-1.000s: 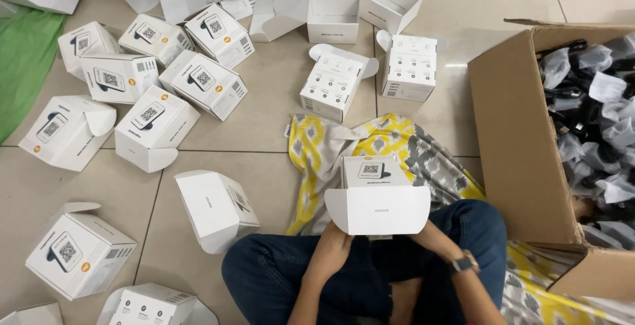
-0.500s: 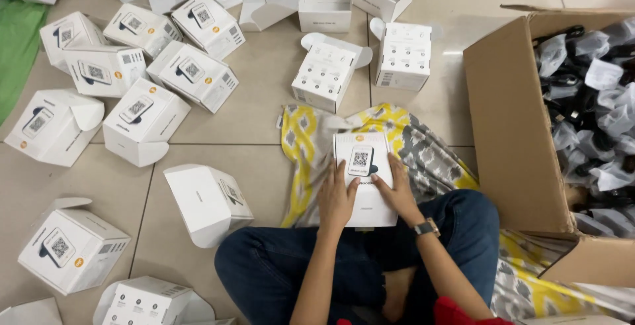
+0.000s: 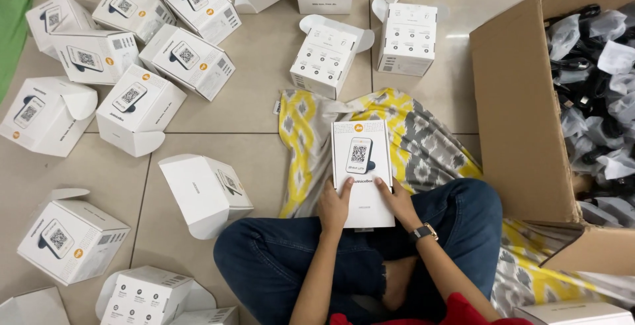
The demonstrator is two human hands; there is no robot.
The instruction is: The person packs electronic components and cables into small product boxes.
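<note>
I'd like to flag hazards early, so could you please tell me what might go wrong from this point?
The white box rests on the lap, held only at its lower edge by the left hand and right hand; it could tip forward onto the patterned cloth. The open-flapped boxes crowd the floor close by, so a shifting knee might crush one.

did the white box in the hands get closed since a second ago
Yes. The white box now lies shut and flat on the patterned cloth; earlier its front flap hung open.

White box (image 3: 362,173); yellow-grey patterned cloth (image 3: 423,139); blue jeans (image 3: 278,265); brown carton (image 3: 522,126).
</note>
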